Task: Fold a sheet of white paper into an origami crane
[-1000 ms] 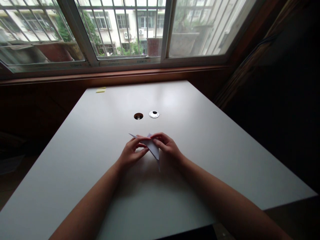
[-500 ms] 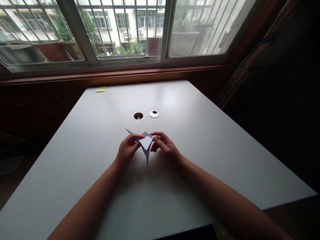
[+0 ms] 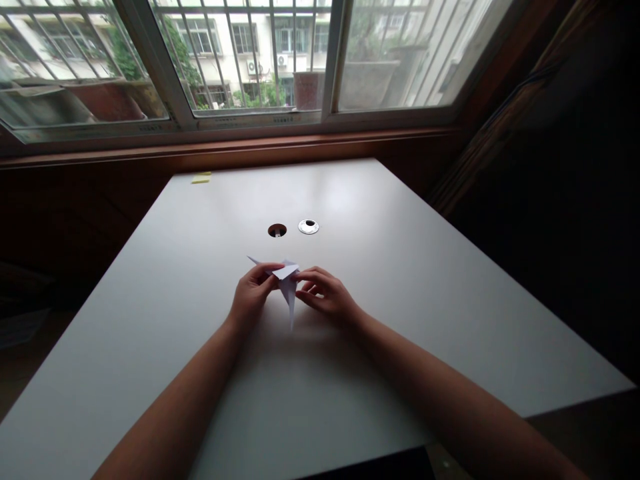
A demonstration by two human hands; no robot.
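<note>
A white origami crane (image 3: 289,288) is held just above the white table (image 3: 380,293), one thin point reaching left and another hanging toward me. My left hand (image 3: 251,293) pinches its left side between thumb and fingers. On the other side is my right hand (image 3: 327,293), its index fingertip against the paper and its thumb apart below. The right fingers are loosely bent and do not close round the crane. Fingers cover part of the folds.
Beyond the crane, the tabletop has a round cable hole (image 3: 277,231) and a silvery grommet cover (image 3: 309,227). Yellow tape strips (image 3: 201,178) lie at the far left corner. A barred window (image 3: 260,60) rises behind the table. A dark object (image 3: 380,465) shows at the near edge.
The crane's upper flap has tilted and looks narrower. My right hand has shifted slightly left, its index finger lower on the paper. My left hand keeps its pinch.
</note>
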